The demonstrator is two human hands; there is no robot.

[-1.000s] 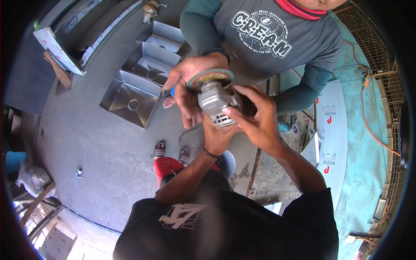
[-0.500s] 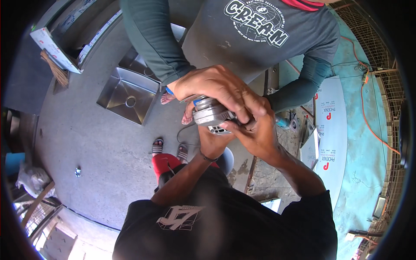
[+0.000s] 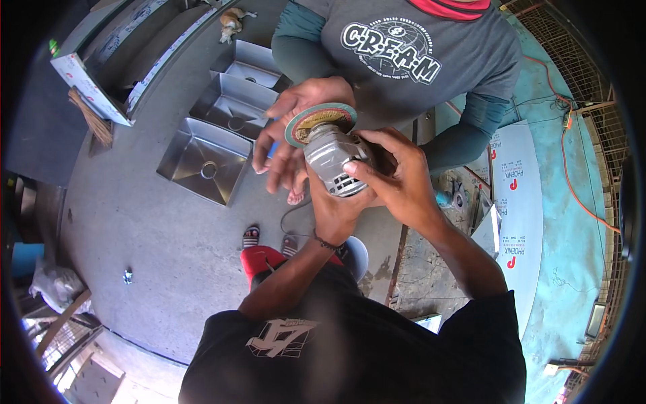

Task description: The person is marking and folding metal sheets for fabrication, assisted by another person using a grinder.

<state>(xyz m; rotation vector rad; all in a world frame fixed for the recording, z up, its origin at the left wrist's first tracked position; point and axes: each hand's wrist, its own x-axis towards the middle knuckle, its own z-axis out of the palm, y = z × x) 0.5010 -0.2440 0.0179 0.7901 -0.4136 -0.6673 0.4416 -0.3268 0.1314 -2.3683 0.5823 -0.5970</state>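
An angle grinder (image 3: 334, 161) with a grey metal head is held up between both my hands. Its round green-rimmed disc (image 3: 316, 122) faces up and away from me. My left hand (image 3: 336, 210) wraps the grinder from below, its fingers mostly hidden behind the tool. From the right side, my right hand (image 3: 397, 168) grips the body, thumb lying over the head near the vent slots. A co-worker stands opposite; that person's hand (image 3: 286, 145) is beside and behind the disc, fingers spread and blurred. Whether it touches the disc, I cannot tell.
Steel sink basins (image 3: 205, 161) stand in a row on the concrete floor (image 3: 155, 256) to the left. Near them are a broom (image 3: 94, 120) and a metal frame (image 3: 81, 84). Film-covered sheet (image 3: 515, 202) lies on the right, with an orange cord (image 3: 565, 161) beyond. A cat (image 3: 231, 24) lies far off.
The co-worker's hand has moved off the grinder to the left, over my hands no longer. The grinder's disc has come into fuller view. Both my hands still hold the tool.
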